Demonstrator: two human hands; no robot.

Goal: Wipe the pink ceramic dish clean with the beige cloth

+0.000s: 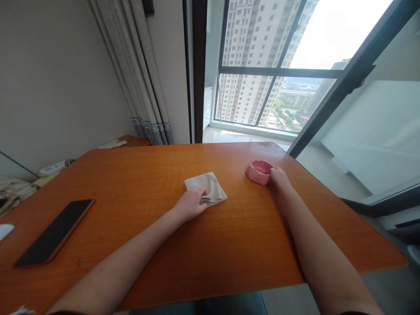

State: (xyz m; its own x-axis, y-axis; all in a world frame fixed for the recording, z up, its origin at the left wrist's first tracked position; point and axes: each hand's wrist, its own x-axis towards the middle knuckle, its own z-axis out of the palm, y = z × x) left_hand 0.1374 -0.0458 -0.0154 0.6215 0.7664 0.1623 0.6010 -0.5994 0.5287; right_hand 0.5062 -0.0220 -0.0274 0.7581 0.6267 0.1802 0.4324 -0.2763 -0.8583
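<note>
On the wooden table (138, 175), my left hand (192, 203) is closed on a folded white cloth (210, 186) near the middle. The cloth lies partly flat, with a bunched fold under my fingers. Farther right, my right hand (279, 176) grips the near right side of a pink ashtray (257, 173). Its shape is angular with a round hollow, and it looks upright on the tabletop. My right fingertips are partly hidden by the hand itself. A gap of bare wood separates cloth and ashtray.
A black flat slab with a reddish edge (54, 234) lies on the table's left. A power strip (54, 167) and fabric (15, 190) sit beyond the left edge. Behind the table are a grey curtain (131, 65) and a window frame (278, 72).
</note>
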